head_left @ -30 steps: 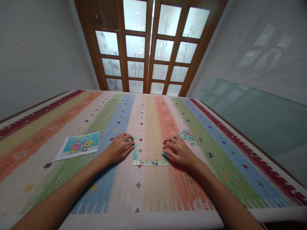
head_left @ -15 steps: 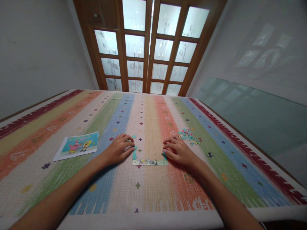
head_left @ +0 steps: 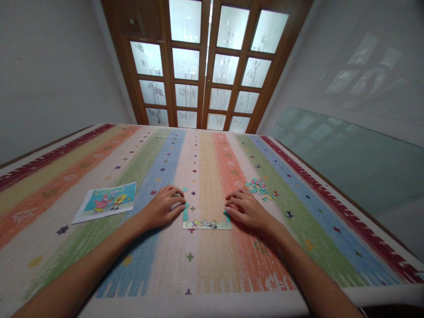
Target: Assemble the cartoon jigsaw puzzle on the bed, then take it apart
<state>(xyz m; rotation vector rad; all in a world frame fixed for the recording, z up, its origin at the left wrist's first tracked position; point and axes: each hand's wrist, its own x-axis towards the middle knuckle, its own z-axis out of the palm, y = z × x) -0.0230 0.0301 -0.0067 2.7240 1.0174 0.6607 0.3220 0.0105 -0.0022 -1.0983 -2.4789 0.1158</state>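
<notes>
Puzzle frame (head_left: pixel 206 225) sits in the middle of the striped tablecloth (head_left: pixel 212 269), on the near half: a joined strip of pieces runs left to right, and a short column rises from its left end. The person's left hand (head_left: pixel 163 207) lies palm down just left of that column, its fingers curled with the tips right at the column's pieces. Whether they pinch a piece is hard to tell from this angle. Over on the other side, the right hand (head_left: pixel 247 208) rests flat with its fingers stretched out and slack, the tips touching the strip's right end and gripping nothing. A small heap of loose pieces (head_left: pixel 261 187) lies just beyond the right hand, far-right of it. Well off to the left, a cartoon reference picture (head_left: pixel 107 202) lies flat. Behind the table stands a wooden door (head_left: pixel 205 66) with frosted panes.
</notes>
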